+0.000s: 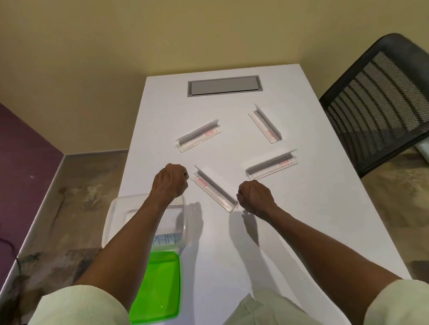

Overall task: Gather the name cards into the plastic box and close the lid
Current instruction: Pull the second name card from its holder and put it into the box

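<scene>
While both fists, left hand (pixel 170 182) and right hand (pixel 255 197), hover curled and empty beside the nearest name card (pixel 214 189), a careless sweep could knock it off the counter (pixel 302 232)

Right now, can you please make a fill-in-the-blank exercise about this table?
1. The number of name cards lying on the white table is ____.
2. The lid beside the plastic box has the colour ____.
3. Both hands, left hand and right hand, are closed into ____.

Missing words: four; green; fists
</scene>
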